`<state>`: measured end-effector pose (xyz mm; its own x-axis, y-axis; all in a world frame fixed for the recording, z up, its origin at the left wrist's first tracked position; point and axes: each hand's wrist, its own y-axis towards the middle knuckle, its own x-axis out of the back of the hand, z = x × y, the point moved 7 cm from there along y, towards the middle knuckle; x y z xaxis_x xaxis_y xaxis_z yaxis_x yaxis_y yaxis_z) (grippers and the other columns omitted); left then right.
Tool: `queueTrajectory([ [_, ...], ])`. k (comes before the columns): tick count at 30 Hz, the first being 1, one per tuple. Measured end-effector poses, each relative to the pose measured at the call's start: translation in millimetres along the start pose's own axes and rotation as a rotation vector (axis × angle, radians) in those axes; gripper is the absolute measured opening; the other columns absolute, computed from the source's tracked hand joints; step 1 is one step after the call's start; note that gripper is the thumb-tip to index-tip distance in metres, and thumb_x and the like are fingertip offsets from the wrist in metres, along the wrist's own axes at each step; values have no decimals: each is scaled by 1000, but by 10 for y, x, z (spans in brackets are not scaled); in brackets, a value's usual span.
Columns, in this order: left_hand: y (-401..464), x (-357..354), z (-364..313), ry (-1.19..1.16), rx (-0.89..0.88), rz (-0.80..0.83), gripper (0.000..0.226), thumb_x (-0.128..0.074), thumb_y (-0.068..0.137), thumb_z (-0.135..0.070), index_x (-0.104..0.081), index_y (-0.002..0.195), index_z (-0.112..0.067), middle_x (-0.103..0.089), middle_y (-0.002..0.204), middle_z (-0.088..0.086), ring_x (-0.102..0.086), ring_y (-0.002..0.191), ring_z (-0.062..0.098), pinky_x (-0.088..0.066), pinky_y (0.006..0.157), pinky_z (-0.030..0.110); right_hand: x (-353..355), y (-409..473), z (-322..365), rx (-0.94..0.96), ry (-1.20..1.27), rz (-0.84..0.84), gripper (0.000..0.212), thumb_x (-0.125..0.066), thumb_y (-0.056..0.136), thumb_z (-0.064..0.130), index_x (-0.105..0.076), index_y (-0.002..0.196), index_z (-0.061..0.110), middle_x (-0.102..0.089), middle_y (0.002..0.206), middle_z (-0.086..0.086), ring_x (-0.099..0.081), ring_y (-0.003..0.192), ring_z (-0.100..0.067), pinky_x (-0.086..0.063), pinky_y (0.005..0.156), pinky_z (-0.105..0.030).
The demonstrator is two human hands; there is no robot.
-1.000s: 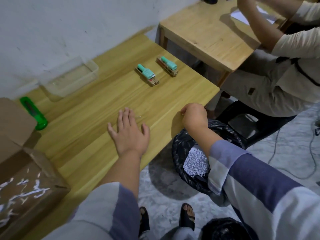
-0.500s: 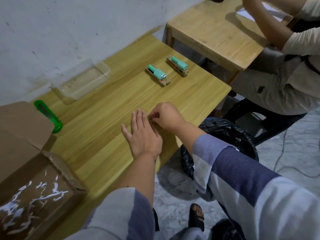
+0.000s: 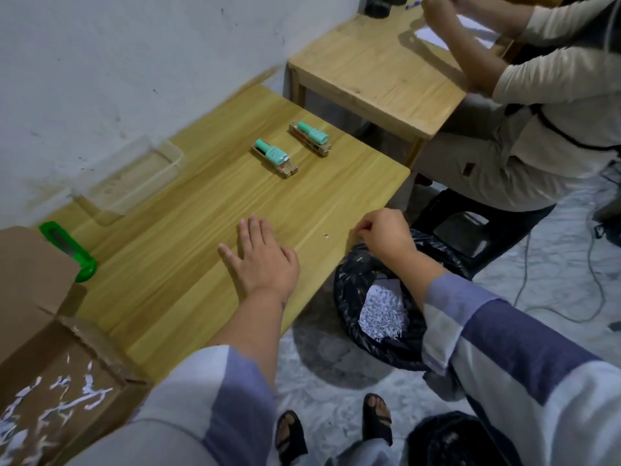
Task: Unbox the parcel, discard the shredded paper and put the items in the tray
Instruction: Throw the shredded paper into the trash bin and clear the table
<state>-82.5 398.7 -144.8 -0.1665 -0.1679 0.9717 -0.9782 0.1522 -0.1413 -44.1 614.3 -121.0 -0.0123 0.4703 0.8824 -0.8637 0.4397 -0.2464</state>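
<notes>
A green box cutter (image 3: 69, 251) lies on the table (image 3: 188, 210) left of the hands. Beyond the right hand a second person (image 3: 537, 105) sits at another wooden table (image 3: 376, 72), with cables (image 3: 537, 297) trailing across the floor nearby

Readable text: none that I can make out anywhere.
Nearer boxed item (image 3: 274, 158): I see a red patch on its card, but any print is too small and blurred to read.
Farther boxed item (image 3: 311, 137): same, no letters I can tell.
Cardboard box (image 3: 37, 297): its flaps show me plain brown, with no label.
Paper on the far table (image 3: 433, 33): white, nothing legible.
</notes>
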Motion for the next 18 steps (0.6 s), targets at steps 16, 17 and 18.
queueTrajectory([
  [16, 48, -279, -453, 78, -301, 57, 61, -14, 98, -46, -1, 153, -20, 8, 161, -6, 11, 147, 14, 2, 116, 58, 199, -142, -755, -112, 175, -75, 12, -63, 86, 15, -74, 91, 15, -73, 95, -10, -66, 88, -26, -54, 83, -38],
  [17, 46, -278, -454, 76, -301, 57, 61, -14, 98, -45, -1, 153, -20, 8, 161, -5, 11, 147, 14, 2, 116, 58, 165, -113, -627, -62, 182, -58, 13, -63, 87, 16, -74, 94, 14, -73, 96, -9, -67, 89, -25, -54, 85, -38],
  [18, 44, -279, -456, 74, -302, 59, 61, -14, 98, -45, 0, 153, -21, 8, 161, -5, 11, 147, 14, 2, 116, 58, 133, -90, -485, -12, 185, -40, 14, -64, 87, 17, -74, 96, 13, -74, 97, -9, -67, 90, -24, -54, 86, -39],
])
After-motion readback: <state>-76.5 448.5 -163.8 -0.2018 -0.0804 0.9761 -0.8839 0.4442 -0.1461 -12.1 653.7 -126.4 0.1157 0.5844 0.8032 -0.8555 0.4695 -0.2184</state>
